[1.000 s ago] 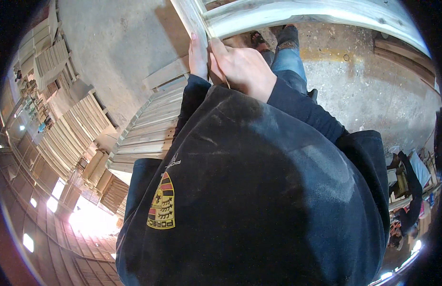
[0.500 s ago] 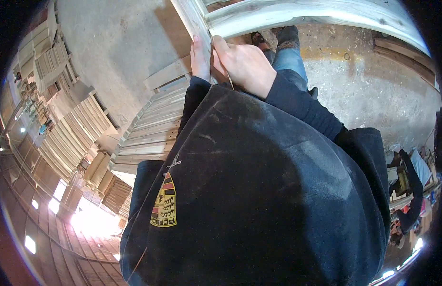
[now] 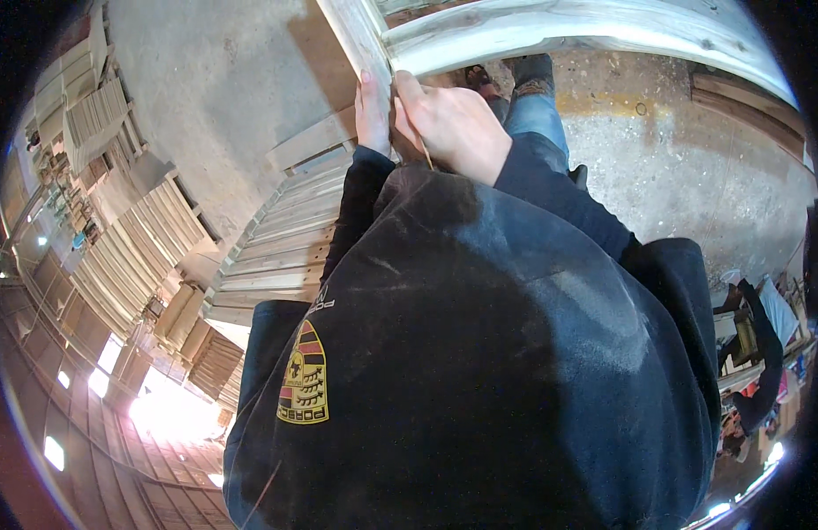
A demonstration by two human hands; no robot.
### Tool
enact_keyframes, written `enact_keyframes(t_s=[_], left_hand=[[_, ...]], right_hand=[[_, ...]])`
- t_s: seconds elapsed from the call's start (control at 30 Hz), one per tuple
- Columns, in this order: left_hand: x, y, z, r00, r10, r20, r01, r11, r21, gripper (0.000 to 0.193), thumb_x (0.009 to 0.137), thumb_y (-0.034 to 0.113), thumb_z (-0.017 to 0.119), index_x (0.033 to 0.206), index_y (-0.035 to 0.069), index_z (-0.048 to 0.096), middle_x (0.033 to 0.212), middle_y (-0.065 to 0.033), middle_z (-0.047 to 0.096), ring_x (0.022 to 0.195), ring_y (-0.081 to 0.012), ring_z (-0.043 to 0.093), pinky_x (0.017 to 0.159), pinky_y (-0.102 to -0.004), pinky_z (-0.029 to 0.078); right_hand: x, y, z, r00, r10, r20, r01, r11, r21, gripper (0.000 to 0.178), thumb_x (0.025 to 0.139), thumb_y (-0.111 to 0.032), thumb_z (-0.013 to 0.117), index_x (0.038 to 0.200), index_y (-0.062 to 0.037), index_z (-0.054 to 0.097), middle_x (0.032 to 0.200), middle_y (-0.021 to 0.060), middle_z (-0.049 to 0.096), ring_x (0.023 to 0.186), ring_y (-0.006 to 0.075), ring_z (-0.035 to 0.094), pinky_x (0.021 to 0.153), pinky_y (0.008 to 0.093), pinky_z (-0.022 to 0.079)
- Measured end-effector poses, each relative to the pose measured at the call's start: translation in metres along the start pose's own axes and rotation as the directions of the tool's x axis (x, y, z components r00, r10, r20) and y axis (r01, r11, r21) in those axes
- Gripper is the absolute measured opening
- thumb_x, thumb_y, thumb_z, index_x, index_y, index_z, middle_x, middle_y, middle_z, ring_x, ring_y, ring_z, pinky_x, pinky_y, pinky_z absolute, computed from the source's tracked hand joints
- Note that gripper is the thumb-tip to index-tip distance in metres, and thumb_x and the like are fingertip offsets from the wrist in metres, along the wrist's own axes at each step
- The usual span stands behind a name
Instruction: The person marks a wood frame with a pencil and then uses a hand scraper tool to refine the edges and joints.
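Observation:
A pale wooden frame (image 3: 550, 25) spans the top of the view, its post (image 3: 360, 40) slanting down to my hands. Pressed along the left side of the post's lower end is my left hand (image 3: 373, 117), its fingers wrapped round the wood. My right hand (image 3: 457, 131) is closed against the post's right side, thumb near the joint with the rail. From under its palm pokes the edge of a thin brown strip (image 3: 428, 159); most of it is hidden. Dark sleeves cover both wrists, and my dark top (image 3: 479, 353) fills the middle.
Slatted wooden panels (image 3: 281, 234) lie left of my arm, with more stacked boards (image 3: 139, 243) farther left. Beyond the frame stands another person's jean-clad leg (image 3: 537, 110) on concrete floor. Wooden pieces (image 3: 749, 115) lie at right; a dark-sleeved person (image 3: 762, 371) is at the lower right.
Both hands have moved slightly down in the view, close against the post. The front of my top has shifted a little; the grip looks the same.

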State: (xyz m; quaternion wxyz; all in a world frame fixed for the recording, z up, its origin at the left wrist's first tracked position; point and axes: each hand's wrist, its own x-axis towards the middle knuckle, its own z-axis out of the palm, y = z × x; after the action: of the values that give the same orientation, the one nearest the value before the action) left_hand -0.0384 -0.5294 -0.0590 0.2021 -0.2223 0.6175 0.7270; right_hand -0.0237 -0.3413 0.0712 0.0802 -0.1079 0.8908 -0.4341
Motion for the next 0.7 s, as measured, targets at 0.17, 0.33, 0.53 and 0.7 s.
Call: enact_keyframes(t_s=[0.17,0.33,0.53,0.7], left_hand=[[-0.004,0.009,0.001,1.000,0.011,-0.026,-0.011,1.000,0.021,0.072,0.094,0.058,0.042,0.132,-0.002,0.042,0.121,-0.0154,0.055,0.108,-0.0234,0.054,0.094,-0.0338,0.043],[-0.001,0.003,-0.004,1.000,-0.010,-0.020,0.011,1.000,0.022,0.069,0.095,0.060,0.038,0.128,-0.001,0.044,0.108,-0.0172,0.061,0.096,-0.0250,0.062,0.085,-0.0354,0.051],[-0.003,0.015,0.009,0.998,0.056,-0.013,-0.056,0.998,0.016,0.065,0.097,0.055,0.037,0.128,-0.002,0.045,0.110,-0.0151,0.060,0.100,-0.0233,0.060,0.088,-0.0345,0.049],[-0.003,0.061,0.039,0.994,0.098,-0.057,-0.079,0.959,0.271,0.061,0.094,0.048,0.052,0.125,-0.005,0.051,0.117,-0.0120,0.059,0.105,-0.0172,0.055,0.092,-0.0297,0.042]], right_hand=[[0.001,-0.006,-0.003,0.998,-0.057,-0.035,0.057,0.998,-0.009,0.023,0.082,-0.012,0.054,0.092,0.0086,0.049,0.062,0.0181,0.062,0.060,0.0315,0.066,0.053,0.0388,0.053],[0.005,-0.001,0.002,0.999,-0.023,0.022,0.022,1.000,0.017,0.025,0.091,-0.020,0.051,0.104,0.0020,0.048,0.066,0.0220,0.062,0.061,0.0372,0.064,0.055,0.0423,0.053],[0.004,0.002,-0.001,1.000,-0.003,0.009,0.003,0.999,0.051,0.026,0.089,-0.018,0.053,0.105,0.0015,0.047,0.066,0.0217,0.062,0.062,0.0373,0.064,0.056,0.0423,0.053],[0.003,0.003,-0.007,1.000,-0.030,-0.005,0.031,0.998,0.053,0.028,0.087,-0.017,0.055,0.106,0.0017,0.046,0.069,0.0216,0.063,0.064,0.0368,0.065,0.056,0.0420,0.053]])
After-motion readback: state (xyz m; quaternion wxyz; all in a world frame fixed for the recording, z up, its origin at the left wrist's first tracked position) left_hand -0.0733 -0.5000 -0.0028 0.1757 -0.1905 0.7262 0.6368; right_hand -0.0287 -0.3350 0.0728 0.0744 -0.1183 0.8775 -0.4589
